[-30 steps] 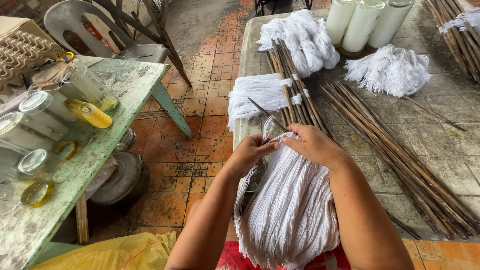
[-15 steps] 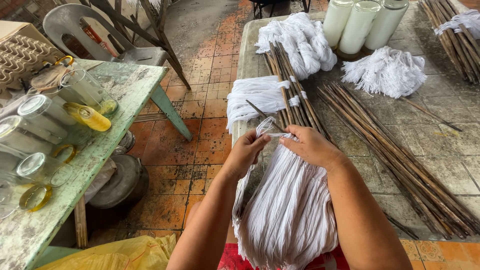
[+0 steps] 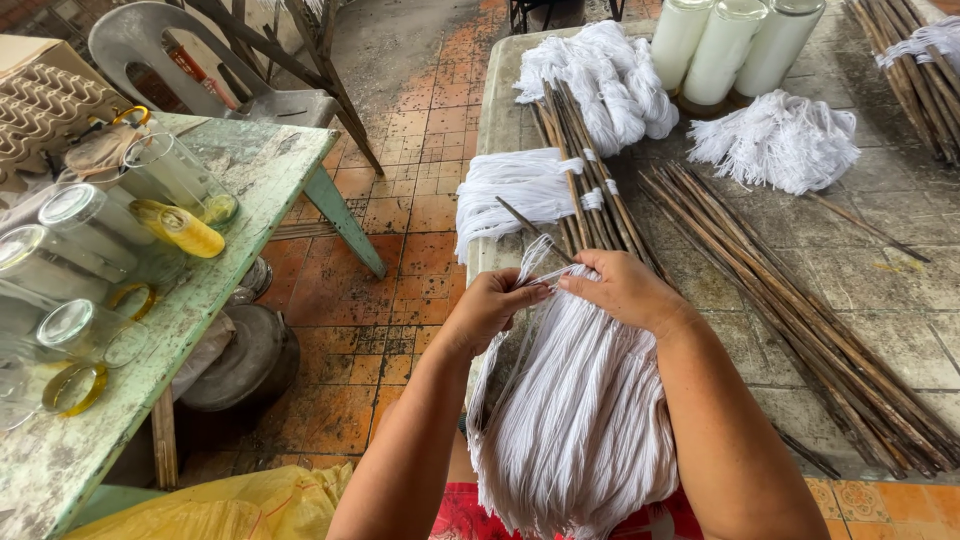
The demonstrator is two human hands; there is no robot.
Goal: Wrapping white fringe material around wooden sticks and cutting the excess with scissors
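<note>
We see no labels, signs or screens. The only packaging is at the edges: a tan cardboard box (image 3: pixel 45 95) with a wavy moulded insert at the far left end of the green bench (image 3: pixel 270 160), and a crumpled yellow plastic bag (image 3: pixel 230 505) on the floor at the bottom left.

My view: a grey stone worktable (image 3: pixel 900 270) carries dark sticks (image 3: pixel 800 300), white string bundles (image 3: pixel 600 80), a tasselled heap (image 3: pixel 775 140) and three white cylinders (image 3: pixel 725 45).
</note>
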